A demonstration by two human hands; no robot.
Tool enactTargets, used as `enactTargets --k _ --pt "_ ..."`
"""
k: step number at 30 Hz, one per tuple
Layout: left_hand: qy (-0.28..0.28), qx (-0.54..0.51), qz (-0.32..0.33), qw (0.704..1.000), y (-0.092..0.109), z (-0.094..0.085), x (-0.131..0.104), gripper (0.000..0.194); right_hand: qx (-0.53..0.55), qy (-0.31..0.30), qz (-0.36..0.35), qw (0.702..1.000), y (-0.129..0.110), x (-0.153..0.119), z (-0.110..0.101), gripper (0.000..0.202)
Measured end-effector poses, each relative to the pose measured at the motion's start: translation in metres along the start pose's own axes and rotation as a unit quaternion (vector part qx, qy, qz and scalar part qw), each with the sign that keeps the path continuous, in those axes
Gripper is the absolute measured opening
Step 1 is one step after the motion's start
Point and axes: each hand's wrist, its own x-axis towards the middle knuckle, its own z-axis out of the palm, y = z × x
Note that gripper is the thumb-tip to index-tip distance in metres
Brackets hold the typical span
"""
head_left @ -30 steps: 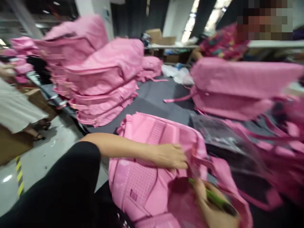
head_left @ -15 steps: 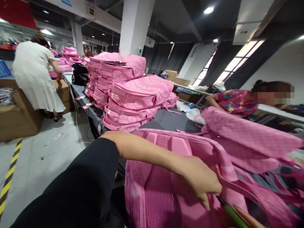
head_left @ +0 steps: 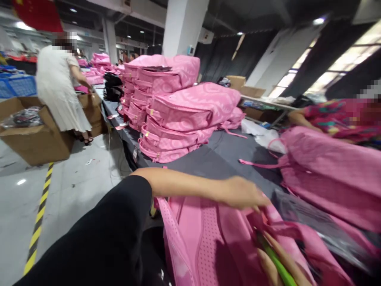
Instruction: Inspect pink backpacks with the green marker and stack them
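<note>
Both of my hands meet over a pink backpack (head_left: 208, 242) in front of me, at the table's near side. My right hand (head_left: 288, 257) is wrapped around a green-handled tool (head_left: 277, 260), its tip too blurred to make out. My left hand (head_left: 242, 192) reaches across from a black sleeve (head_left: 119, 226), fingers curled down at the backpack's upper edge; blur leaves me unable to tell whether they pinch it.

The backpack looks soft and floppy, probably light and not slippery, with firmer padding in its dotted panel (head_left: 208, 242). I judge its edge seam or broad strap (head_left: 318, 240) the surest place to take hold.

Just beyond lies clear plastic (head_left: 315, 222) on a dark-covered table (head_left: 226, 155). Another pink bag (head_left: 330, 171) sits to the right, and a tall stack of pink backpacks (head_left: 181, 113) stands farther back. Behind the bag leans a person in a patterned top (head_left: 336, 115). To the left, across pale floor (head_left: 89, 182) with striped tape (head_left: 40, 218), a person in white (head_left: 59, 87) stands by cardboard boxes (head_left: 56, 139). Farthest are pillars (head_left: 184, 28) and dark curtains (head_left: 220, 63).
</note>
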Motion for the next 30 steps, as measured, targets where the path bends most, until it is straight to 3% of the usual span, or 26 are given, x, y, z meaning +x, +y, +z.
enactTargets --k 2,3,5,7,11,14,17,20,22,26,30 --pt "0.075 0.066 0.010 0.995 -0.006 -0.011 0.008 0.045 0.002 0.002 0.043 0.999 -0.009 -0.007 0.002 0.044" --pt "0.068 0.074 0.019 0.995 -0.007 -0.011 0.015 0.058 0.008 -0.007 0.057 0.998 -0.014 -0.011 0.002 0.043" --pt "-0.008 0.074 0.022 0.997 -0.006 0.001 0.035 0.084 0.016 -0.004 0.048 0.999 -0.025 -0.017 0.001 0.040" --pt "-0.071 0.084 0.008 0.994 -0.004 0.018 0.055 0.096 0.004 0.002 0.005 1.000 -0.034 -0.021 0.001 0.030" --pt "-0.065 0.106 0.026 0.992 -0.001 0.040 0.071 0.083 -0.026 -0.025 -0.051 0.998 -0.045 -0.024 -0.003 0.022" --pt "-0.046 0.146 0.066 0.986 -0.001 0.042 0.061 0.099 0.006 -0.022 0.000 1.000 -0.037 -0.023 -0.006 0.024" --pt "-0.050 0.175 0.087 0.979 0.003 0.042 0.051 0.108 0.018 0.035 0.034 0.999 -0.015 -0.024 -0.004 0.030" --pt "-0.067 0.177 0.063 0.980 0.008 0.047 0.054 0.100 -0.098 0.117 0.000 0.988 0.004 -0.023 -0.001 0.034" --pt "-0.060 0.175 0.058 0.981 0.010 0.052 0.061 0.090 -0.196 0.112 0.003 0.974 0.008 -0.017 0.000 0.037" --pt "-0.056 0.182 0.060 0.980 0.011 0.060 0.073 0.076 -0.335 0.042 0.110 0.935 0.006 0.007 0.000 0.051" --pt "-0.080 0.181 0.045 0.979 0.011 0.064 0.081 0.079 -0.335 0.062 0.182 0.923 0.019 0.021 0.004 0.054"
